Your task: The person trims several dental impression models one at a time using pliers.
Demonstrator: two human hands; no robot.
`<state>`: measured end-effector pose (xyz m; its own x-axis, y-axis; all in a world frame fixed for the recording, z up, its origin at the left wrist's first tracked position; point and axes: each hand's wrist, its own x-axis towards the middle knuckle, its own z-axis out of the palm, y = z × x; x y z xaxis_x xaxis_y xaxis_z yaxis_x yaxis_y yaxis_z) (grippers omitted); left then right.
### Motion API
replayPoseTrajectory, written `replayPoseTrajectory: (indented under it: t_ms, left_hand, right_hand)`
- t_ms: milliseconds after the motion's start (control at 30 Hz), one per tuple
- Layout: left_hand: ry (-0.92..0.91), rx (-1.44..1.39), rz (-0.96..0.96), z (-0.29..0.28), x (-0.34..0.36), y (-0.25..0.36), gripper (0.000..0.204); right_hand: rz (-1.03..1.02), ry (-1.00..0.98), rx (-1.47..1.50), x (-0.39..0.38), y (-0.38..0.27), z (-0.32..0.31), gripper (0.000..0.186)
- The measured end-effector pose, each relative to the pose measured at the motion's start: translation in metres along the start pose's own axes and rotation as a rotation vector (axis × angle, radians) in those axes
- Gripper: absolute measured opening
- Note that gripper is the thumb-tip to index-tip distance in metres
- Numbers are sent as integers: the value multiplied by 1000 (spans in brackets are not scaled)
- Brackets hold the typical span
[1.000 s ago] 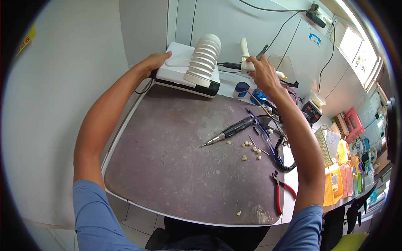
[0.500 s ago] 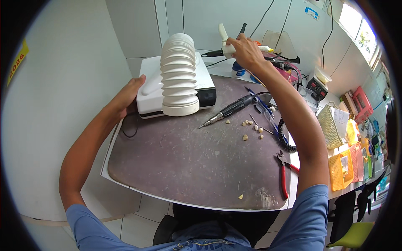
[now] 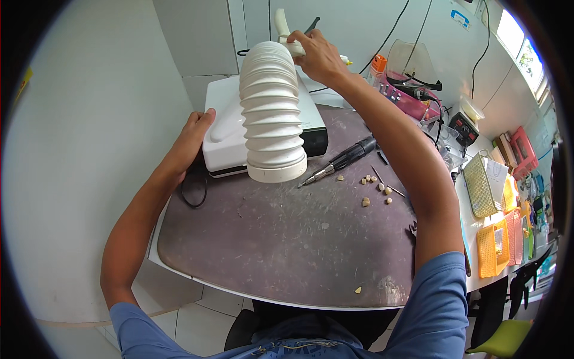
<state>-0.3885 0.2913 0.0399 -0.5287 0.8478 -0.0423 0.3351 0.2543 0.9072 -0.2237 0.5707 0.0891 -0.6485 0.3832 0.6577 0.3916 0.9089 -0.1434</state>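
Note:
My left hand [image 3: 192,136] grips the left side of a white desktop dust collector [image 3: 223,106], thumb on top and fingers out of sight beside it. A white ribbed hose [image 3: 272,119] arches up from the collector and its open end points down toward me. At the back of the bench, just behind the hose, my right hand [image 3: 323,58] is closed round a white tool with a curved handle [image 3: 282,24]; the hose hides part of it. In front of the collector lies a black rotary handpiece [image 3: 344,160]. Right of its tip sit several small tooth-coloured crowns [image 3: 366,202] and a thin metal instrument [image 3: 396,191].
A brown mat [image 3: 281,239] covers the bench. Pliers [image 3: 412,228] are mostly hidden by my right forearm. Farther right stand a pink tray [image 3: 412,106], a black control unit [image 3: 463,127], a pale yellow basket [image 3: 478,185] and an orange basket [image 3: 493,248]. A wall rises at left.
My right hand has carried the white tool leftward, behind the hose. My left hand stays on the collector. The whole view has shifted slightly.

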Motion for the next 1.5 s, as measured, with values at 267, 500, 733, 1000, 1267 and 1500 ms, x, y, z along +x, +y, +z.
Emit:
replayPoseTrajectory:
  t_ms: [267, 500, 733, 1000, 1267, 1500]
  left_hand:
    - [-40, 9, 38, -6, 12, -8, 60]
    - [-68, 225, 114, -23, 3, -1, 75]
    - [58, 347, 209, -36, -45, 10, 57]
    - [349, 488, 822, -24, -130, 21, 20]
    - [107, 329, 1241, 52, -185, 77, 16]
    - [-11, 21, 1354, 175, -141, 190, 35]
  right_hand:
    - [-12, -203, -158, -15, 46, 28, 48]
    - [16, -197, -251, -43, -7, -72, 46]
    - [-266, -697, -194, -146, -23, -130, 36]
    - [-433, -595, -263, -171, -20, -129, 32]
    - [-293, -27, -246, -185, -37, -243, 32]
    - [-54, 216, 30, -224, -117, -347, 50]
